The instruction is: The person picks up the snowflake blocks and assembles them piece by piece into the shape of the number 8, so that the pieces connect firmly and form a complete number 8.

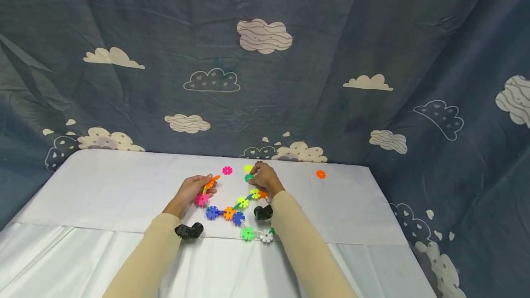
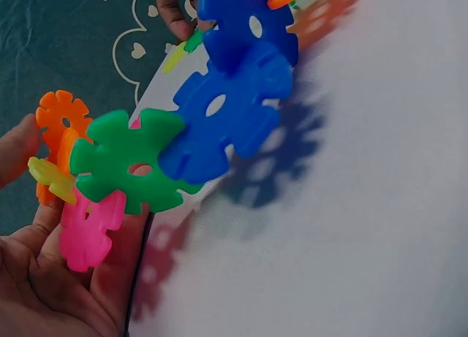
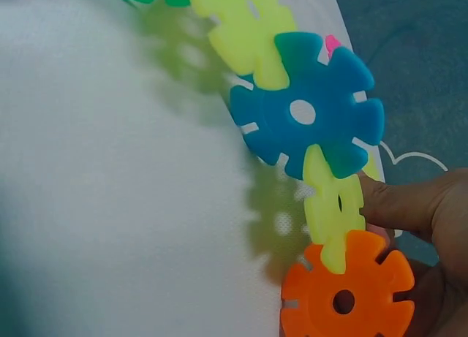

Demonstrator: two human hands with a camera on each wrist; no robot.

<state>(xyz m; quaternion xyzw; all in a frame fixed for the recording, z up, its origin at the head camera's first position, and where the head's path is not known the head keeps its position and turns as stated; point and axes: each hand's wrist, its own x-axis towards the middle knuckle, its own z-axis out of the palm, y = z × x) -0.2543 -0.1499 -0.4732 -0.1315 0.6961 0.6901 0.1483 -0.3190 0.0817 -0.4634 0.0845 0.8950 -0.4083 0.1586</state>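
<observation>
A chain of interlocked plastic flower-shaped discs, with blue discs (image 2: 212, 125) and a green disc (image 2: 128, 158) in it, curves between the hands. My left hand (image 1: 192, 193) pinches an orange disc (image 2: 62, 118) at its left end. Beside that sit a small yellow disc (image 2: 53, 180) and a pink disc (image 2: 91, 231), close over the palm. My right hand (image 1: 266, 177) reaches past the chain, thumb and finger pinching a loose green disc (image 1: 249, 177). In the right wrist view, yellow, blue (image 3: 307, 103) and orange (image 3: 347, 286) linked discs pass in front of that hand.
Near the table's back edge lie a pink disc (image 1: 227, 170), a yellow disc (image 1: 248, 168) and, farther right, an orange disc (image 1: 320, 174). A light green disc (image 1: 248, 233) and a white disc (image 1: 267, 236) are at the front. A dark cloud-print curtain (image 1: 290, 105) hangs behind the white-covered table (image 1: 352, 210).
</observation>
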